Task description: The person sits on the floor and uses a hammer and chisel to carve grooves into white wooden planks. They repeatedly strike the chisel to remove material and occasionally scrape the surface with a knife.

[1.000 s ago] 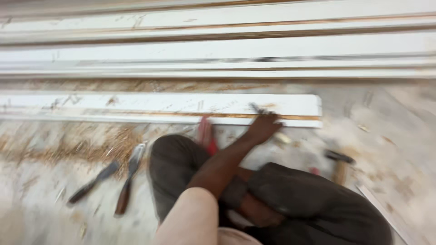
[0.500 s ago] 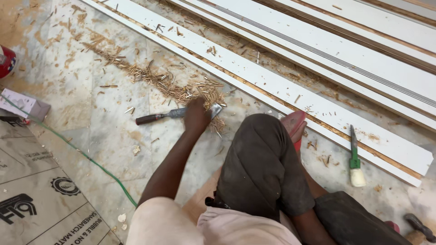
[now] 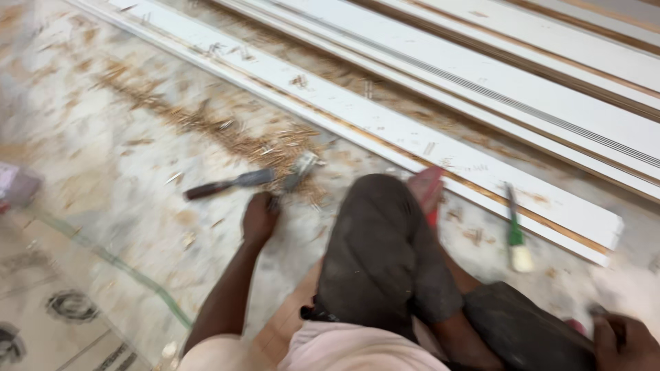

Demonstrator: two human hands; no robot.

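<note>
Seated on a dusty floor among wood shavings — left hand [image 3: 260, 218] down beside a chisel [image 3: 230, 183].

Left fingers [image 3: 269, 203] curled inward, tips at the floor, gripping nothing that can be made out through the blur; chisel lying flat just beyond the knuckles, dark handle pointing away to the left, blade toward a heap of shavings [image 3: 275, 148] just past the fingertips. Right hand [image 3: 627, 341] at the lower right corner, partly cut off by the frame — whether open or closed cannot be told. Farther beyond the left fingers, a long white board [image 3: 385, 127] with a bare wood edge, running diagonally; near its end, a green-handled brush [image 3: 515, 233] on the floor.
</note>
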